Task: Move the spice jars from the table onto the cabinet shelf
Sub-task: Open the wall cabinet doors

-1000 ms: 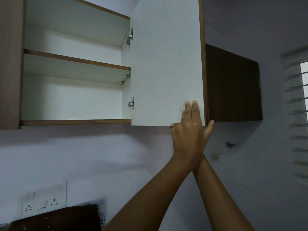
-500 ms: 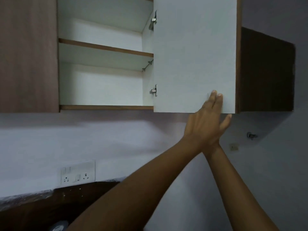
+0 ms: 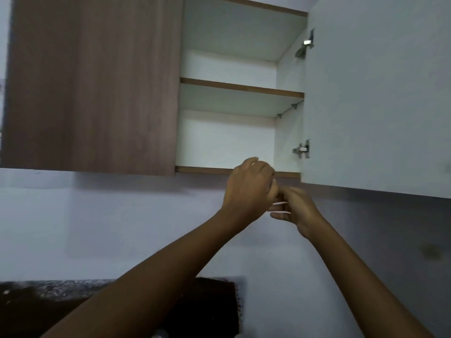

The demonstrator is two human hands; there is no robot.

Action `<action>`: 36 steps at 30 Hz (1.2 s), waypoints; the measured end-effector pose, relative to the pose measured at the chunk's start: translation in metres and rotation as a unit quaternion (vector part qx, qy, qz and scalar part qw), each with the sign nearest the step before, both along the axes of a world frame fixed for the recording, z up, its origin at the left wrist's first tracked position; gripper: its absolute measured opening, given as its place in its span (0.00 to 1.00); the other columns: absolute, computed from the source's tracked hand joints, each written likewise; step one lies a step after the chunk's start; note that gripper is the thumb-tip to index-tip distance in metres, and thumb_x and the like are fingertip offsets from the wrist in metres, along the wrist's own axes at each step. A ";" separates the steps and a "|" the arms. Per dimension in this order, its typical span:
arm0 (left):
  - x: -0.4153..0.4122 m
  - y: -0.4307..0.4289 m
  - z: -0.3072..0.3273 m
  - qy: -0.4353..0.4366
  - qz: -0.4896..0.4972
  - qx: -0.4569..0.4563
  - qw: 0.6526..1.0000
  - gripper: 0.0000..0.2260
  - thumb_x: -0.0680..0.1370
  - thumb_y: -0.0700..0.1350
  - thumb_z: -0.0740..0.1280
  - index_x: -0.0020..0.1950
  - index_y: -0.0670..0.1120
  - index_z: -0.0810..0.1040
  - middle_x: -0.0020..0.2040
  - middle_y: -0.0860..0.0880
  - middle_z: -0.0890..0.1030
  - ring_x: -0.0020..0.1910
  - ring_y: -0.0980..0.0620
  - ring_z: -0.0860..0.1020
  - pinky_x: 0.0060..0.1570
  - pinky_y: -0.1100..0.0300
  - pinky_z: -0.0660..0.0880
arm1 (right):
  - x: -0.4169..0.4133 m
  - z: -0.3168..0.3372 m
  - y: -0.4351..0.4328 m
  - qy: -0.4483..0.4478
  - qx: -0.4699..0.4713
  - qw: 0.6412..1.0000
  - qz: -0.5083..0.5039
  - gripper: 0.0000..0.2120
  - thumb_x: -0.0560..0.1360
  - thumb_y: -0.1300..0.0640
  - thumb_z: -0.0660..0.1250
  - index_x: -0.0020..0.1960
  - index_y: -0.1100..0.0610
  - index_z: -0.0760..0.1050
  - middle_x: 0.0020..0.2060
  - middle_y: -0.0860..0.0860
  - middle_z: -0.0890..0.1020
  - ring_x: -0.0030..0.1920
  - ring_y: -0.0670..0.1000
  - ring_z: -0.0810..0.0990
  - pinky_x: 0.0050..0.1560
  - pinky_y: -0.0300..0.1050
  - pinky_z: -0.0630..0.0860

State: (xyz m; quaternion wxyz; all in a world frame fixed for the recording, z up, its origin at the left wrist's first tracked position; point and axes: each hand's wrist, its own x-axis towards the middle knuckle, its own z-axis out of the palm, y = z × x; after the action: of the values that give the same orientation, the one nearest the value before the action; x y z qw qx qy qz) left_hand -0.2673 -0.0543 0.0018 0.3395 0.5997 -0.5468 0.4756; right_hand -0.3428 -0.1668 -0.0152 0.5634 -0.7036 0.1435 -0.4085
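The shelf (image 3: 241,90) lies above and behind both hands, which meet just below the open cabinet's (image 3: 92,81) bottom edge: the left hand (image 3: 249,189) curled, back to the camera, and the right hand (image 3: 299,211) touching its fingers, too blurred to tell whether either holds anything.

The left hand (image 3: 249,189) and right hand (image 3: 297,212) meet, blurred, below the open cabinet (image 3: 92,84), its door (image 3: 378,93) standing rightward.

Pale wall (image 3: 122,228), dark board (image 3: 214,308), closed wood-grain door (image 3: 92,81), open white door (image 3: 378,93)
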 end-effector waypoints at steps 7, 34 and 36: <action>0.122 0.047 0.005 -0.015 0.076 0.004 0.997 0.08 0.70 0.42 0.65 0.44 0.41 0.81 0.46 0.46 0.82 0.49 0.45 0.79 0.43 0.52 0.77 | 0.108 0.032 0.037 0.010 -0.044 0.999 0.001 0.07 0.75 0.60 0.62 0.45 0.61 0.78 0.38 0.57 0.82 0.37 0.54 0.81 0.38 0.45 0.79; 0.343 0.054 -0.010 -0.096 0.241 0.059 0.964 0.38 0.70 0.64 0.54 0.77 0.50 0.50 0.77 0.42 0.51 0.76 0.40 0.47 0.71 0.39 0.46 | 0.328 0.087 0.085 -0.115 -0.043 0.992 0.019 0.13 0.72 0.53 0.68 0.53 0.59 0.77 0.48 0.55 0.82 0.49 0.55 0.81 0.54 0.54 0.78; 0.343 0.055 -0.011 -0.096 0.243 0.062 0.963 0.39 0.70 0.65 0.54 0.77 0.50 0.49 0.77 0.42 0.50 0.76 0.40 0.47 0.70 0.39 0.46 | 0.327 0.085 0.086 -0.119 -0.046 0.992 0.014 0.14 0.73 0.52 0.68 0.54 0.59 0.76 0.49 0.55 0.82 0.49 0.54 0.81 0.54 0.55 0.78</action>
State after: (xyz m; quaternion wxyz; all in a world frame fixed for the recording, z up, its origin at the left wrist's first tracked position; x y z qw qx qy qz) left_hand 0.0758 0.0005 -0.0096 0.1218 0.6857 -0.4428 0.5647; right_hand -0.0155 -0.0805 0.0703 0.5491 -0.6769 0.0469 -0.4879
